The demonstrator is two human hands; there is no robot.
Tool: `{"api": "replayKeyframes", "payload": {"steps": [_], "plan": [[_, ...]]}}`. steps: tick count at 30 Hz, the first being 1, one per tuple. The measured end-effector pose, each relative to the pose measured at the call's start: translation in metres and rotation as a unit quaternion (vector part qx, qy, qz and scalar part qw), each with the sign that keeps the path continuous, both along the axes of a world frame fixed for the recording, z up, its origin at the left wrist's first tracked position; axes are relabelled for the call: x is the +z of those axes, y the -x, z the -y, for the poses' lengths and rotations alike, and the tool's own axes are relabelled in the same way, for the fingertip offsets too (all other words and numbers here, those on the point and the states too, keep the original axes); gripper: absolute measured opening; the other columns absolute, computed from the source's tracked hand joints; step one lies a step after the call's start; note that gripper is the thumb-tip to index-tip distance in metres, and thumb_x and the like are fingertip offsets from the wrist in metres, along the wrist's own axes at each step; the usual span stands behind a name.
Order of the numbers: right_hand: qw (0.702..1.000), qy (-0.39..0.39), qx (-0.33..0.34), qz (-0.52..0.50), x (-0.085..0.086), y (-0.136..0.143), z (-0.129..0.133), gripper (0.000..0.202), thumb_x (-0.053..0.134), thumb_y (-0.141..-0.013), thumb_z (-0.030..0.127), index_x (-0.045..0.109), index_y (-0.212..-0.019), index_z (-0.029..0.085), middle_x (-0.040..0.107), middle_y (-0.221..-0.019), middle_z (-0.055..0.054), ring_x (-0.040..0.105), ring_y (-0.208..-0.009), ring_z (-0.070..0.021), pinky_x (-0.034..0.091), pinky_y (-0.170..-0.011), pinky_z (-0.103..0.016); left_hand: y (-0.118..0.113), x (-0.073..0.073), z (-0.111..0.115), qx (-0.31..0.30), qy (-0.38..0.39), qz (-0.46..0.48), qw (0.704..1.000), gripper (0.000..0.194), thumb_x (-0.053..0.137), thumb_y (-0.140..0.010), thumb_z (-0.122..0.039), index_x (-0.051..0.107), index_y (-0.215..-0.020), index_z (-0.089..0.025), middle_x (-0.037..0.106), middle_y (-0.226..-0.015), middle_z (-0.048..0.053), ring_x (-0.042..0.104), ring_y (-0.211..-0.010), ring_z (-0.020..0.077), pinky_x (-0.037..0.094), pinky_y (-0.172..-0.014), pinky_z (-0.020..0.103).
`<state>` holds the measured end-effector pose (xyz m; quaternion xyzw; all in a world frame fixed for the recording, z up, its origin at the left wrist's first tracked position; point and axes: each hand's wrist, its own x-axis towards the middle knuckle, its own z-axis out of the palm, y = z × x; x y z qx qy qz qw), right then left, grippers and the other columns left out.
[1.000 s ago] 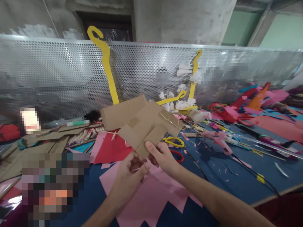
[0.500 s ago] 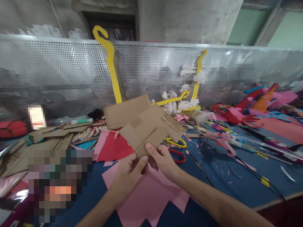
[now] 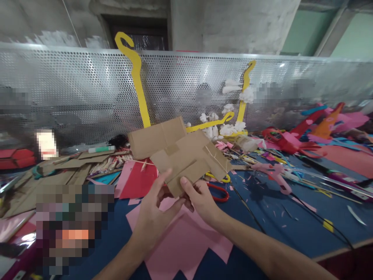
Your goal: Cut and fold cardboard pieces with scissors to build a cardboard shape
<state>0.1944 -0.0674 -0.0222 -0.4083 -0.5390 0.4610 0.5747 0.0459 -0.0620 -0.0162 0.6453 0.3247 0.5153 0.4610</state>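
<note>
A flat brown cardboard piece point(image 3: 186, 155) with several arms is held up over the table. My right hand point(image 3: 201, 198) pinches its lower edge, thumb on the front face. At the lower left corner, my left hand point(image 3: 159, 202) has its index finger raised against the cardboard and its thumb apart, near the right fingertips; its other fingers are partly hidden. Pink paper point(image 3: 180, 237) with a notched edge lies beneath both hands. Behind the held piece stands another cardboard panel point(image 3: 157, 138).
Red-handled scissors point(image 3: 218, 193) lie just right of my hands. A pink glue gun point(image 3: 274, 173) with a black cable is farther right. Yellow hooked shapes point(image 3: 138, 81) lean on the perforated metal panel point(image 3: 180, 85). Cardboard scraps point(image 3: 67, 175) cover the left side.
My left hand has loosened its pinch, its index finger moving up along the cardboard and its thumb off the front face. The cardboard has shifted slightly right and down.
</note>
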Motion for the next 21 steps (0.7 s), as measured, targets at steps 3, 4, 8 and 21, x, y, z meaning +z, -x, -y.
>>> {"api": "replayKeyframes", "payload": {"steps": [3,4,8,21], "plan": [[1.0,-0.005,0.009,0.009,0.0,0.0,0.0,0.06,0.049,-0.093,0.065,0.053,-0.056,0.018,0.038,-0.039,0.007,0.032,-0.033,-0.0064,0.021,-0.036,-0.023,0.003,-0.001,-0.002,0.017,-0.018,-0.031,0.999,0.058,0.076,-0.081,-0.032,0.056,-0.135,-0.024,0.067,-0.128,0.009,0.067,-0.114,0.0261,0.056,-0.098,0.038],[1.0,-0.008,0.009,0.013,0.0,0.0,0.0,0.061,0.049,-0.093,0.065,0.051,-0.054,0.018,0.037,-0.038,0.007,0.033,-0.033,-0.0065,0.021,-0.036,-0.023,0.004,-0.002,-0.003,0.027,-0.025,-0.034,0.999,0.058,0.076,-0.081,-0.032,0.058,-0.135,-0.024,0.067,-0.13,0.009,0.067,-0.115,0.0264,0.056,-0.099,0.038],[0.999,-0.016,0.011,0.027,0.0,-0.001,0.002,0.065,0.048,-0.094,0.065,0.047,-0.048,0.019,0.039,-0.037,0.005,0.035,-0.033,-0.0066,0.022,-0.038,-0.024,0.007,-0.005,-0.004,0.063,-0.065,-0.049,0.995,0.058,0.079,-0.078,-0.031,0.062,-0.133,-0.026,0.065,-0.135,0.007,0.066,-0.116,0.0273,0.054,-0.104,0.04],[0.994,-0.015,-0.012,-0.11,0.0,-0.009,-0.008,0.053,0.061,-0.091,0.056,0.05,-0.055,0.019,0.039,-0.039,0.007,0.031,-0.034,-0.0064,0.021,-0.037,-0.023,0.009,-0.009,-0.006,0.068,-0.104,0.002,0.992,0.056,0.079,-0.076,-0.02,0.065,-0.131,-0.025,0.066,-0.133,0.006,0.066,-0.116,0.0269,0.053,-0.106,0.042]]}}
